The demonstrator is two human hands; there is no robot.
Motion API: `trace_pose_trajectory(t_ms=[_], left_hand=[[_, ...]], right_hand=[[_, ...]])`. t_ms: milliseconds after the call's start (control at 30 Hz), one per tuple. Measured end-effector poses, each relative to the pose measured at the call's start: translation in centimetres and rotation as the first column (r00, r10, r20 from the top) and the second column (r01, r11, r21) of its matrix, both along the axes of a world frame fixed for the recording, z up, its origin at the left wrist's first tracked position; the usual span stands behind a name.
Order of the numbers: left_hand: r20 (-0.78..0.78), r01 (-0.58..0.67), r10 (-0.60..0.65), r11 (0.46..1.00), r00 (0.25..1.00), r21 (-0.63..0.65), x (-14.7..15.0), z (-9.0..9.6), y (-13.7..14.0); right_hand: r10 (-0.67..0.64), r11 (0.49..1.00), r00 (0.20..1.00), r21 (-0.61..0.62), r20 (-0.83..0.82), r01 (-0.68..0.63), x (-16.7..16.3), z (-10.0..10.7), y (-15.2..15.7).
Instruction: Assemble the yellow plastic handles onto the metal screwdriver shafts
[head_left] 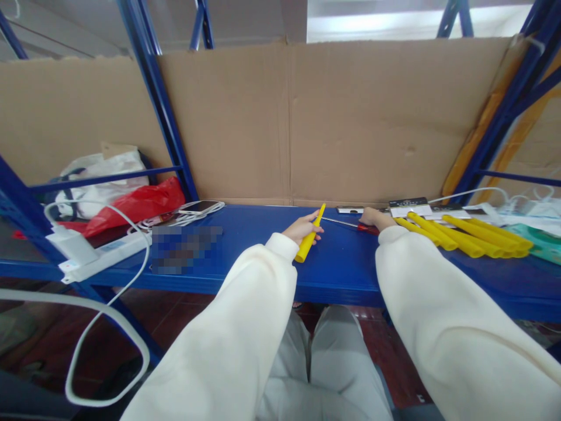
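My left hand [305, 228] has its fingers wrapped round a yellow tapered tube [308, 248], tilted with its narrow end up and its wide end toward me. To the right, my right hand [373, 217] is closed at the red handle of a screwdriver [367, 228]. The thin metal shaft points left toward the tube, apart from it as far as I can tell. Some of the right fingers are hidden. Several more yellow tapered tubes [475, 242] lie side by side on the blue tabletop [258, 225], to the right of that hand.
Behind the tabletop stands a cardboard panel [228, 128] between blue metal posts [164, 111]. At left are a white power strip [109, 257], looping cables, a phone [201, 206] and a red bag [135, 204]. Black-and-white boxes [409, 207] and a green packet [541, 242] lie at right.
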State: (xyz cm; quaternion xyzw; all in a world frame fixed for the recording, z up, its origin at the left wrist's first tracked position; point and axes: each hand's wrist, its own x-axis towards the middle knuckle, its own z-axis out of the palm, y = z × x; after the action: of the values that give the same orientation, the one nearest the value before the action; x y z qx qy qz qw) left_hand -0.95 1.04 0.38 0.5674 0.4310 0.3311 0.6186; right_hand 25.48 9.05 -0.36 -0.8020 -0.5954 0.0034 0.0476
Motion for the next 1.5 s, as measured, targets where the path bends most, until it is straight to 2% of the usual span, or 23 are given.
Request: trace_pose_trajectory(t_ms=[167, 233, 300, 367, 433, 500, 600, 767, 1100, 1367, 1500], left_hand=[[0.044, 0.019, -0.018, 1.000, 0.999, -0.024, -0.2, -0.1, 0.1], [0.078, 0.045, -0.041, 0.998, 0.996, -0.049, -0.3, 0.0, 0.2], [0.124, 0.096, -0.086, 0.992, 0.989, -0.078, -0.5, 0.0, 0.3], [0.171, 0.164, -0.145, 0.981, 0.975, -0.105, -0.6, 0.1, 0.5], [0.212, 0.221, -0.193, 0.968, 0.958, -0.121, -0.9, 0.0, 0.7], [0.243, 0.259, -0.223, 0.957, 0.944, -0.128, -1.0, 0.0, 1.0], [0.274, 0.305, -0.261, 0.943, 0.926, -0.133, -1.2, -0.2, 1.2], [0.260, 0.333, -0.292, 0.935, 0.920, -0.126, -1.3, -0.2, 1.3], [0.263, 0.322, -0.283, 0.939, 0.923, -0.121, -1.2, -0.1, 1.1], [0.301, 0.366, -0.317, 0.923, 0.899, -0.120, -1.3, -0.2, 1.4], [0.299, 0.362, -0.315, 0.925, 0.901, -0.118, -1.4, -0.2, 1.4]], right_hand=[[0.023, 0.997, 0.999, 0.072, -0.034, -0.020, 0.2, -0.2, -0.1], [0.060, 0.992, 0.992, 0.118, -0.109, -0.048, -0.2, 0.0, -0.6], [0.142, 0.979, 0.958, 0.175, -0.249, -0.100, -1.0, 0.4, -1.4], [0.251, 0.957, 0.867, 0.244, -0.430, -0.156, -2.1, 0.8, -2.2], [0.383, 0.915, 0.726, 0.340, -0.570, -0.216, -3.5, 1.2, -3.0], [0.486, 0.870, 0.612, 0.412, -0.624, -0.271, -4.9, 1.4, -3.6], [0.587, 0.809, 0.522, 0.481, -0.619, -0.339, -6.6, 1.3, -4.0], [0.651, 0.758, 0.525, 0.509, -0.548, -0.409, -7.6, 0.7, -3.8], [0.660, 0.749, 0.549, 0.509, -0.513, -0.424, -8.1, 0.5, -4.5], [0.673, 0.727, 0.519, 0.600, -0.527, -0.334, -8.6, -0.5, -3.9], [0.684, 0.715, 0.446, 0.653, -0.578, -0.249, -8.6, -1.3, -3.9]])
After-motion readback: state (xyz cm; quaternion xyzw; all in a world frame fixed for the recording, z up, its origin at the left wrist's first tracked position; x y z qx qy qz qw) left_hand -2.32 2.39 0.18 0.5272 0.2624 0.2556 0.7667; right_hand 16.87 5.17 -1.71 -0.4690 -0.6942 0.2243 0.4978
